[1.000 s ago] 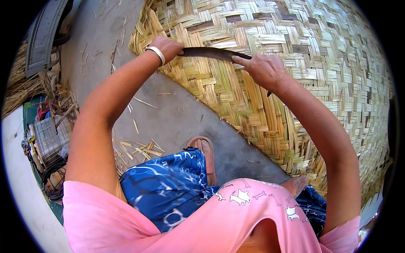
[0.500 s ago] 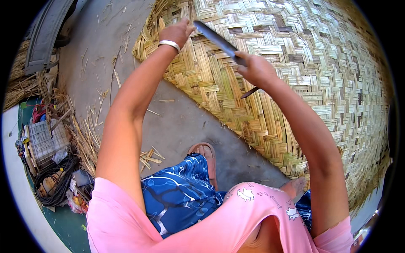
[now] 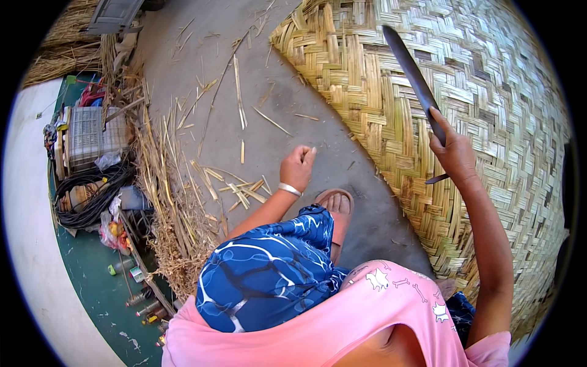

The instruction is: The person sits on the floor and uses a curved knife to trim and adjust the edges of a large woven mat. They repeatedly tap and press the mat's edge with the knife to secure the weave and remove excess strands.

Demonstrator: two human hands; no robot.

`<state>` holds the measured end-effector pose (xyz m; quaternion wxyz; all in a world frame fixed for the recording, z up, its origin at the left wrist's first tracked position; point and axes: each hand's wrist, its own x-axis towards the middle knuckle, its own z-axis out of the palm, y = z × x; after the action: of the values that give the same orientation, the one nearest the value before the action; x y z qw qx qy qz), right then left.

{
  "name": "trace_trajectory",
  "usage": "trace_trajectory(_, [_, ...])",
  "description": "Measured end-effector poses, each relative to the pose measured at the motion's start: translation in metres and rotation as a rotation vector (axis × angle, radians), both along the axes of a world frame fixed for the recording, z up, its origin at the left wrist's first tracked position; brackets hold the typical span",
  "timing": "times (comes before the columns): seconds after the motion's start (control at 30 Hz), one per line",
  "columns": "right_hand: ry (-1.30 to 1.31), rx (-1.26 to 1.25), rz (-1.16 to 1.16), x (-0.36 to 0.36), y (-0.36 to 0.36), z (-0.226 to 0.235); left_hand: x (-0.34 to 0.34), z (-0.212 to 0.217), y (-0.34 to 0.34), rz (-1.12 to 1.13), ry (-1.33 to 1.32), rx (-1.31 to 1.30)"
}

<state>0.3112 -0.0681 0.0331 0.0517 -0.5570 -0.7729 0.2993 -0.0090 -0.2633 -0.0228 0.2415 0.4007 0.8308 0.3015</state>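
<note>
My right hand grips a machete by its handle, fingers wrapped round it. The long dark blade points away to the far left, over the woven mat; a thin dark handle end shows below my palm. Whether the blade touches the mat, I cannot tell. My left hand, with a pale bracelet at the wrist, is curled closed above the floor, near my sandalled foot. Nothing shows in its fingers. The mat is plaited from flat yellow-green and brownish strips, its trimmed edge running diagonally toward me.
Cut strips and long stalks lie scattered on the grey floor. A heap of dry straw stands left of my leg. Beyond it are a grey plastic basket, a coil of black cable and several bottles.
My left hand has left the mat's far corner and come back toward my knee. My right hand, still holding the machete, has shifted right and nearer; the blade points more steeply away. The view has turned left.
</note>
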Motion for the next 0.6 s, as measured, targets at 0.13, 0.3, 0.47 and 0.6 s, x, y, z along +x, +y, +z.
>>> trace_trajectory(0.13, [-0.117, -0.019, 0.092, 0.014, 0.004, -0.020, -0.053, -0.024, -0.064, 0.283, 0.080, 0.015])
trace_trajectory(0.3, [0.105, 0.059, 0.004, 0.045, -0.005, -0.046, -0.155, -0.020, -0.128, 0.663, 0.306, -0.081])
trace_trajectory(0.47, [-0.039, 0.033, -0.016, 0.081, -0.013, -0.074, -0.257, -0.053, -0.214, 0.834, 0.487, -0.352])
trace_trajectory(0.6, [-0.139, 0.000, -0.008, 0.068, -0.009, -0.076, -0.314, -0.073, -0.285, 0.689, 0.415, -0.584])
